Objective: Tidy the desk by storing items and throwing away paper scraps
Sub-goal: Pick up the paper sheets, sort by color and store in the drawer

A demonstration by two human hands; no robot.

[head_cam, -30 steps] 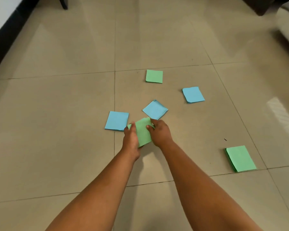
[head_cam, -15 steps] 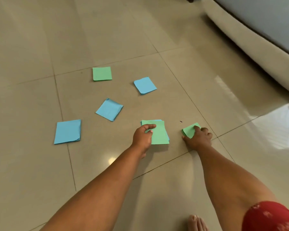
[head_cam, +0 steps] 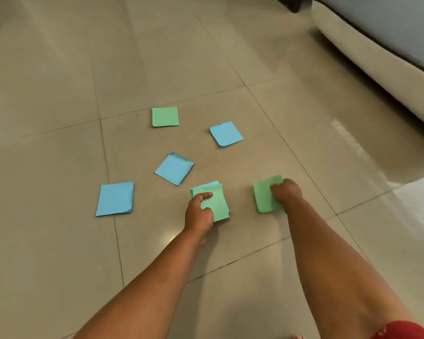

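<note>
Coloured paper squares lie scattered on a beige tiled floor. My left hand (head_cam: pixel 199 212) grips a small stack of papers (head_cam: pixel 217 204), green on top with a blue edge showing behind. My right hand (head_cam: pixel 286 193) is closed on a separate green paper pad (head_cam: pixel 262 196), lifting its near side off the floor. Loose on the tiles are a blue square (head_cam: pixel 115 199) at the left, a tilted blue square (head_cam: pixel 174 168) in the middle, another blue square (head_cam: pixel 226 134) farther right, and a green square (head_cam: pixel 165 116) at the back.
A cream sofa base (head_cam: pixel 377 69) runs along the upper right, with a dark leg near its far end. A red garment edge (head_cam: pixel 406 330) and a toe show at the bottom right. Glossy reflections sit on the right tiles.
The view swung right. My right hand left the stack and took hold of the green pad at the right, now raising it. My left hand keeps the stack.
</note>
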